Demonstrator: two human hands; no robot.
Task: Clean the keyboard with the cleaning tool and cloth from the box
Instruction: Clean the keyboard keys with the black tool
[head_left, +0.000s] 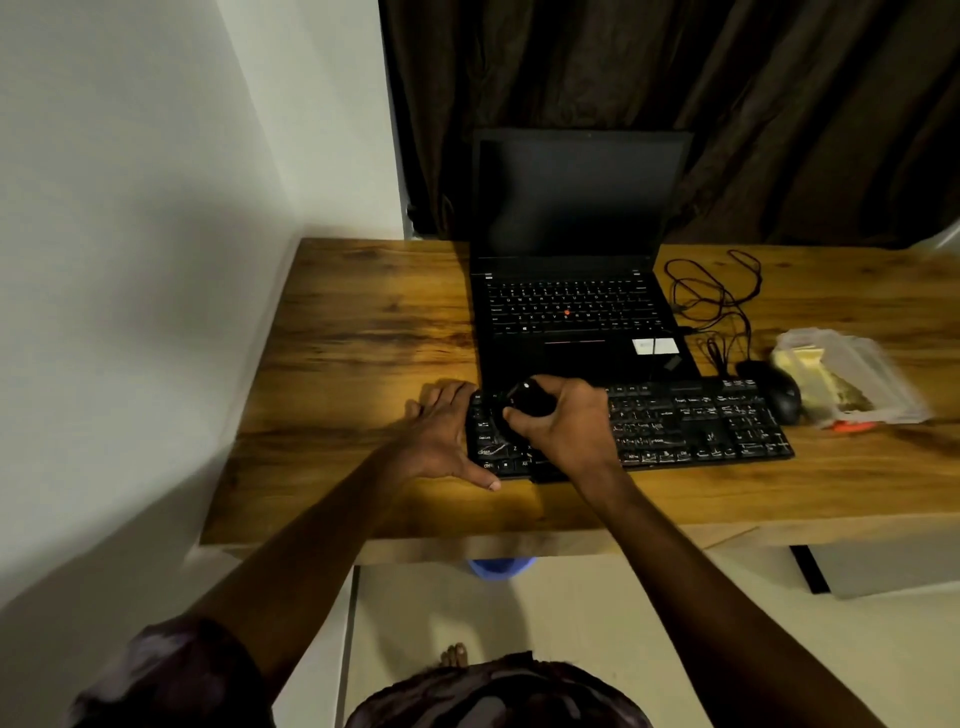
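A black keyboard (691, 423) lies across the wooden desk (353, 332) in front of an open laptop. My right hand (569, 423) grips a small black cleaning tool (522, 400) and holds it down on the keyboard's left keys. My left hand (441, 434) lies flat with fingers spread, pressing on the keyboard's left end and the desk beside it. A clear plastic box (857, 382) with yellowish contents sits at the right. I cannot make out a cloth.
The black laptop (576, 312) stands open behind the keyboard, screen dark. A black mouse (776, 397) and tangled cables (717, 296) lie to its right. An orange item (852, 426) shows by the box. A white wall bounds the desk's left side, dark curtains the back.
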